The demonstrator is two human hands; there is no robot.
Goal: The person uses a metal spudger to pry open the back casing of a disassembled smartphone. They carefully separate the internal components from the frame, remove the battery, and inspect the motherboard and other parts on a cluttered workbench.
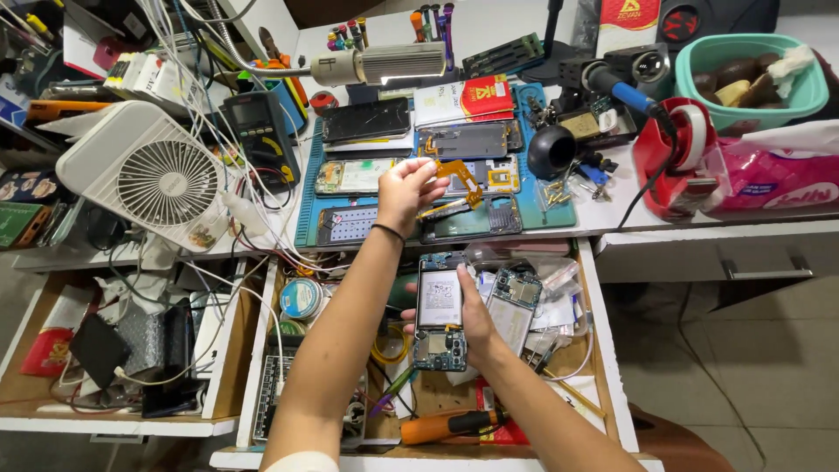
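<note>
Orange flex cable [461, 179]: my left hand [407, 188] is pinching it at 12 o'clock; right hand [472, 319] is gripping an opened phone [440, 310], exposing its boards.

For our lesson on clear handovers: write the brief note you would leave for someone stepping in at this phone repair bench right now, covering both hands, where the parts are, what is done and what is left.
Left hand: raised over the blue work mat, pinching an orange flex cable.
Right hand: over the open drawer, gripping an opened phone with its battery and circuit boards exposed.
Done: the phone's back is off and the flex cable is free in the hand.
Left: the flex cable is not yet on the phone; the two are held apart.
Nearby: more dismantled phones lie on the mat, an orange-handled tool at the drawer front.
</note>
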